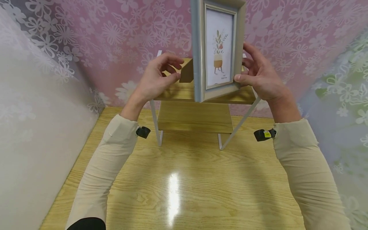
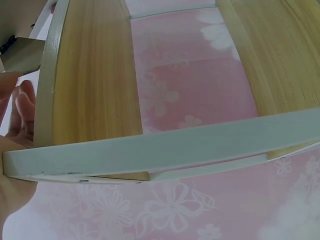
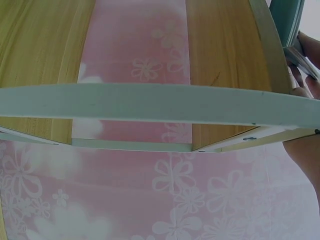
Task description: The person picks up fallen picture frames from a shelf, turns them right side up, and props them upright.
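A photo frame [image 1: 219, 89] with a grey-beige border and a picture of a potted plant is held upright, turned a little, above a small wooden shelf unit [image 1: 175, 92]. My right hand [image 1: 263, 76] grips its right edge, thumb in front and fingers behind. From the frame's back a brown support flap [image 1: 187, 72] sticks out to the left. Beside that flap is my left hand [image 1: 158, 76], fingers loosely bent and thumb tip at the flap's edge. The left wrist view shows the flap [image 2: 22, 55] above the fingers [image 2: 26, 102], with a gap between.
The unit's lower board [image 1: 195, 116] sits between white metal legs [image 1: 155, 121]. Behind it rises a pink flowered wall [image 1: 138, 28], with pale side walls left and right. Glossy wood-patterned flooring [image 1: 138, 179] lies in front.
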Demonstrator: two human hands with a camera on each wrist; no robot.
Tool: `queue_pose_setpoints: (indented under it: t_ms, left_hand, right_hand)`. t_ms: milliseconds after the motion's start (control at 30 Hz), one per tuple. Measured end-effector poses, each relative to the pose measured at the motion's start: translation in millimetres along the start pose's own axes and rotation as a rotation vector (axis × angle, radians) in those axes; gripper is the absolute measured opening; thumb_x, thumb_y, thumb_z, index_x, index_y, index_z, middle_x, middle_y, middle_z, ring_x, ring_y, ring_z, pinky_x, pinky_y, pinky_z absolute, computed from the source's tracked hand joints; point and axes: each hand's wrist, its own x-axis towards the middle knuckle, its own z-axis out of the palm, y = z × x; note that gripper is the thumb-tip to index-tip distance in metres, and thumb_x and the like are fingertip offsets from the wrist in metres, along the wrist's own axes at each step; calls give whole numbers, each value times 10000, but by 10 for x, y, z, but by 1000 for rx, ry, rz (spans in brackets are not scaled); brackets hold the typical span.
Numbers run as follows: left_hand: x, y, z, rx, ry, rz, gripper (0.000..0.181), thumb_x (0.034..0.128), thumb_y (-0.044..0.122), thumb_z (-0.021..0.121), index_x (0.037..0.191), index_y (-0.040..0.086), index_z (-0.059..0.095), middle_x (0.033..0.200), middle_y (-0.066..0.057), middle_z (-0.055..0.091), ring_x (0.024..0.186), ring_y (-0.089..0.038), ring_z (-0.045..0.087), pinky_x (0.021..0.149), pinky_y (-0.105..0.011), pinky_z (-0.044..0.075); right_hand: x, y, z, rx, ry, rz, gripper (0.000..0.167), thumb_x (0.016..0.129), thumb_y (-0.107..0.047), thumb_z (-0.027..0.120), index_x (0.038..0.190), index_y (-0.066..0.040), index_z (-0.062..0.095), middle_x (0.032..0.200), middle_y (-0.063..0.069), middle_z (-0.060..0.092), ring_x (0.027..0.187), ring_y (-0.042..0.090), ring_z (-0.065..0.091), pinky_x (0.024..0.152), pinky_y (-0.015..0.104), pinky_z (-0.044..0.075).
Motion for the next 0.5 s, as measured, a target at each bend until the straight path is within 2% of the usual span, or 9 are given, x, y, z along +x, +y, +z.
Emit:
queue_pose_setpoints:
  t_ms: [167, 300, 500]
  left_hand:
    - [-25, -28, -14, -80, 57, 33, 294, 895, 32, 654, 1187, 7, 641, 1012, -40, 604, 854, -219, 577, 671, -279, 441]
    - [-35, -30, -22, -122, 37, 28, 288, 905, 75, 657, 1188, 23, 644, 1012, -58, 621, 816, -243, 588, 588, -289, 430]
    - [-48, 3, -32, -143, -6, 10, 394, 883, 139, 674, 1268, 78, 620, 1077, -104, 660, 831, -265, 637, 622, -307, 489]
  right_hand:
    - [-12, 9, 4, 34, 20, 4, 819, 834, 252, 565, 1523, -144, 366, 1315, 166, 552, 1019, 256, 671, 785, 297, 587]
    - [-22, 16, 10, 41, 57, -4, 834, 829, 278, 530, 1512, -163, 350, 1285, 191, 559, 932, 258, 702, 722, 296, 596]
    - [-29, 24, 23, 49, 104, -27, 839, 807, 317, 499, 1482, -163, 362, 1309, 221, 557, 874, 270, 719, 658, 298, 597]
